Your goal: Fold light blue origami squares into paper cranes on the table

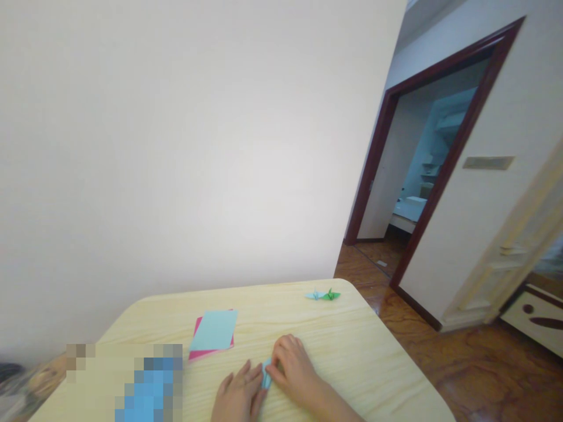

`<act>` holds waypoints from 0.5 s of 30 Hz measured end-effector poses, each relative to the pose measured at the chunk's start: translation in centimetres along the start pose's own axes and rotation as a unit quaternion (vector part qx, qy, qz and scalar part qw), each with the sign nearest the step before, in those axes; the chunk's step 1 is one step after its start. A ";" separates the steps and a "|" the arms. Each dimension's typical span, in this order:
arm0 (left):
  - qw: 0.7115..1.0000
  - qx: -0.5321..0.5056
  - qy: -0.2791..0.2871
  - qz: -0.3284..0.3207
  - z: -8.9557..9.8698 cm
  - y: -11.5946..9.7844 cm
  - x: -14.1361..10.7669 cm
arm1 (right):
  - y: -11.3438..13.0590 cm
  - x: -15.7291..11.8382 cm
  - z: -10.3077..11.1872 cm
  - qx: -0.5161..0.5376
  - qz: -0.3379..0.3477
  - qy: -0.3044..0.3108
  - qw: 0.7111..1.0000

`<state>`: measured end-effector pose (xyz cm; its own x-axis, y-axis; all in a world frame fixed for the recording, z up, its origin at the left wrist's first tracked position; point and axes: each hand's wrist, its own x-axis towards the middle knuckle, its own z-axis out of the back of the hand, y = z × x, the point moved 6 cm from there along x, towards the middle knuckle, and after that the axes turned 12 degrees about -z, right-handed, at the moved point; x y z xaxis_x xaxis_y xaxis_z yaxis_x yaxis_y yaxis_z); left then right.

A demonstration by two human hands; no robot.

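A small folded piece of light blue paper (266, 375) lies on the pale wooden table (352, 351), between my two hands near the front edge. My left hand (240, 391) rests on the table with its fingers at the paper's left side. My right hand (290, 364) is curled, its thumb and fingertips closed on the paper's right side. The fingers hide part of the paper.
Light blue sheets (214, 330) lie over a pink sheet (204, 354) left of centre. Two folded paper figures, light blue (315, 295) and green (331, 295), stand at the back right. A blurred blue patch (149, 392) covers the front left. A wall rises behind.
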<state>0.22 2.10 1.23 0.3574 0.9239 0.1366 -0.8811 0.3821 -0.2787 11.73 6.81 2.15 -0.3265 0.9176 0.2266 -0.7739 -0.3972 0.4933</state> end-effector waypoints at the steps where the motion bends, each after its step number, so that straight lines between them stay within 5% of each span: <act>1: 1.000 0.004 0.001 0.002 0.0 -0.1 0.0 | 0.0 0.0 0.0 0.002 -0.004 -0.001 1.000; 15: 0.993 0.094 0.019 -0.068 -3.0 0.3 0.0 | -0.2 0.1 -0.2 0.014 -0.050 -0.019 0.998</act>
<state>0.93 2.29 -1.73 0.4857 0.8652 0.1249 -0.8646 0.4965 -0.0774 11.70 6.98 1.92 -0.2275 0.9518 0.2059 -0.7863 -0.3043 0.5377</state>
